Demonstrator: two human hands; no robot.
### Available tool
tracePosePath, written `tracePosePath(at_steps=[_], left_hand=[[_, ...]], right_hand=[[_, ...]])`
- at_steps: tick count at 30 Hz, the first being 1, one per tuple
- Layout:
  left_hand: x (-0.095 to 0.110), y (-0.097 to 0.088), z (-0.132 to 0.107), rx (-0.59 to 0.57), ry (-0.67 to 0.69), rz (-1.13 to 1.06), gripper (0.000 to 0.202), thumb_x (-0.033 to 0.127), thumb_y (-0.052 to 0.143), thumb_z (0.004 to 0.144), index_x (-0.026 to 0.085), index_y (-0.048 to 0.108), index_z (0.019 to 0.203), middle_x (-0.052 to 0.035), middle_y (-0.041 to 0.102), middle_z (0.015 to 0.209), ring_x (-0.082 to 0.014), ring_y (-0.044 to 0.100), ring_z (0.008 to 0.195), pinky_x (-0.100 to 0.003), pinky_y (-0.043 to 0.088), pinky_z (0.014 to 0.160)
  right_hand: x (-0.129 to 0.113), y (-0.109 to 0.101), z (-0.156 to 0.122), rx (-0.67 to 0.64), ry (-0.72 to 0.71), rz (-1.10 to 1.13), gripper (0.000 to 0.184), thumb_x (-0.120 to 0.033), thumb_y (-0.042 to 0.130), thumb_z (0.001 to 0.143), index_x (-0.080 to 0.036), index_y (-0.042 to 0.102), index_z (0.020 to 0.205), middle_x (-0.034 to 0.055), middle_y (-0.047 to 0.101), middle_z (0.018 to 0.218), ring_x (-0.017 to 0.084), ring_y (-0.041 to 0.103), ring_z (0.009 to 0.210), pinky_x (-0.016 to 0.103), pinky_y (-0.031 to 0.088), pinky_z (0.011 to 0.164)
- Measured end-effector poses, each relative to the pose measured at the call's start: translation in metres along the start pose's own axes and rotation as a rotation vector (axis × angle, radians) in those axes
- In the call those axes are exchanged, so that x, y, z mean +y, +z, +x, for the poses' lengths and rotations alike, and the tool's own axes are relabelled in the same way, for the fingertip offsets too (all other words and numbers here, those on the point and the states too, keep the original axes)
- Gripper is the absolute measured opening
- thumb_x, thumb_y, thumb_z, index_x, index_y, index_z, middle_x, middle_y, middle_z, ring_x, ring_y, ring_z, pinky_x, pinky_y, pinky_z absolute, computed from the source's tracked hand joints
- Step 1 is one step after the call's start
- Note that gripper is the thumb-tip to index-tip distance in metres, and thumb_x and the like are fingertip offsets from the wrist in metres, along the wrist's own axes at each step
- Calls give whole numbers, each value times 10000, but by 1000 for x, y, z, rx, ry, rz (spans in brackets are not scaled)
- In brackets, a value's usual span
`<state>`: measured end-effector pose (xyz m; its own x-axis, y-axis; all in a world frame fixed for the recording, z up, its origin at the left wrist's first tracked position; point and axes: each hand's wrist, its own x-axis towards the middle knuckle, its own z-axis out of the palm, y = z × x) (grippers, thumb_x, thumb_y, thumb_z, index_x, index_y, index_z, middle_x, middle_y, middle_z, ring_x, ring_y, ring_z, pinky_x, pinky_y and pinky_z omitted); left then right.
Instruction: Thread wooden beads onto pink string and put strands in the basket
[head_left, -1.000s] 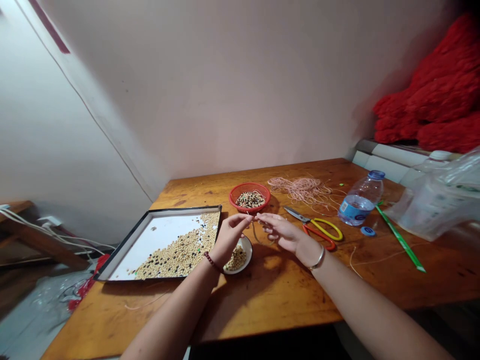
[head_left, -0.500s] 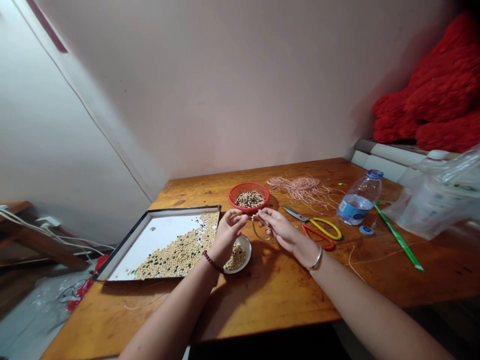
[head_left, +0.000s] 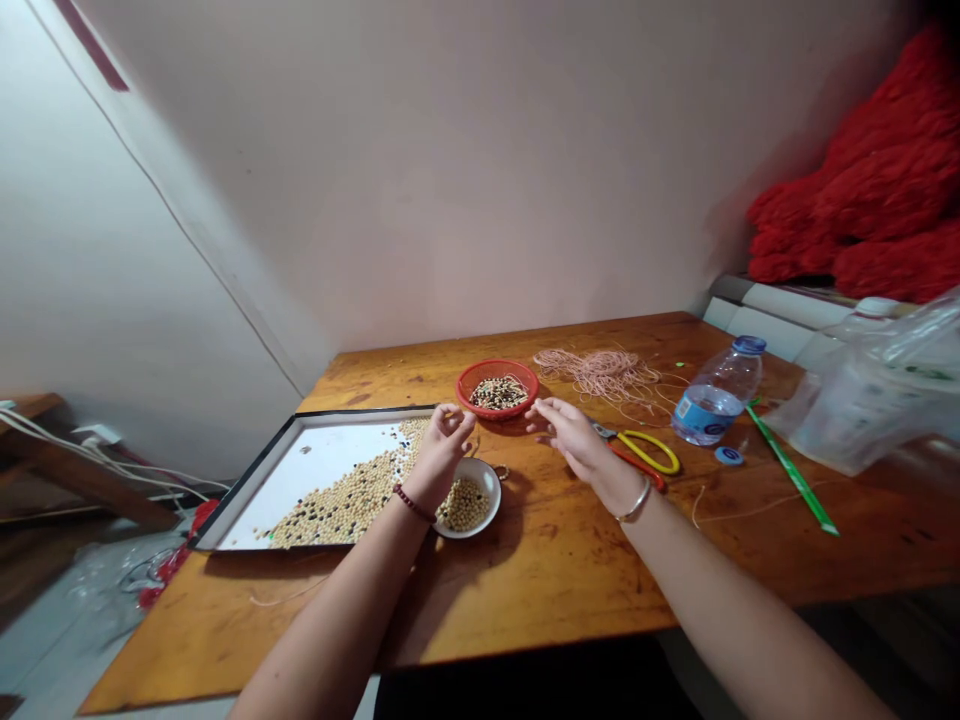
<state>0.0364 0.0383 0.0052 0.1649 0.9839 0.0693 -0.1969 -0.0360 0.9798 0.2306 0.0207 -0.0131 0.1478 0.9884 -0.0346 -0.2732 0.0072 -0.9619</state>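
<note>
My left hand (head_left: 442, 447) is raised over the right edge of a black-rimmed white tray (head_left: 247, 483), its fingertips pinched together; anything between them is too small to see. Soybean-like pale beads with dark ones (head_left: 349, 505) lie spread across the tray. Just below that hand stands a small white dish (head_left: 480, 510) holding more of them. My right hand (head_left: 574, 440) hangs open, fingers apart, next to a red plastic basket (head_left: 497, 388) of mixed beads. A short loop of thread (head_left: 499, 472) lies beside the dish.
A tangle of pink cord (head_left: 600, 373) and yellow-and-red-handled scissors (head_left: 645, 453) lie on the wooden table (head_left: 525, 590). A water bottle (head_left: 718, 395), its blue cap (head_left: 729, 456), a green stick (head_left: 791, 480) and a plastic bag (head_left: 877, 400) sit to the right. Red fluffy material (head_left: 862, 190) is piled behind.
My hands have moved apart, the right one drawing back to the right and opening. The left hand has risen and pinched closer. The loop of thread no longer hangs between them.
</note>
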Motion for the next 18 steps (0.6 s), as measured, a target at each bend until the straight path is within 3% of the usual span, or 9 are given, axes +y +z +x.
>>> tracePosePath(at_steps=[3,9,13,16,18], left_hand=[[-3,1,0,7,-25,27,446,432,768,630,214,442,844,58,420,744,-44,396,584,-138,354,510],[-7,0,2,27,-41,51,442,448,765,629,216,463,853,67,427,722,-45,399,579,-139,346,506],[-9,0,3,26,-48,73,436,446,767,629,204,473,842,71,470,695,-44,421,563,-149,334,493],[-12,0,2,-62,-26,99,432,430,766,646,190,481,866,50,548,709,-58,496,596,-168,373,533],[-14,1,1,-131,8,107,442,410,767,659,185,474,901,28,596,741,-79,558,651,-187,412,594]], right_hand=[[13,7,2,-53,53,-126,297,-444,693,681,-178,575,739,32,663,796,106,600,614,215,436,554],[48,10,16,-92,-61,-360,199,-358,663,702,-173,602,661,15,627,648,105,552,500,211,400,454],[48,13,12,-123,-130,-386,195,-334,639,733,-171,650,841,46,678,847,91,550,533,234,450,515],[38,17,3,-208,-197,-361,360,-350,622,767,-198,621,1093,78,648,1126,69,523,530,237,438,519],[34,18,-1,-267,-214,-370,376,-373,614,783,-205,629,1120,80,653,1126,69,494,513,231,400,490]])
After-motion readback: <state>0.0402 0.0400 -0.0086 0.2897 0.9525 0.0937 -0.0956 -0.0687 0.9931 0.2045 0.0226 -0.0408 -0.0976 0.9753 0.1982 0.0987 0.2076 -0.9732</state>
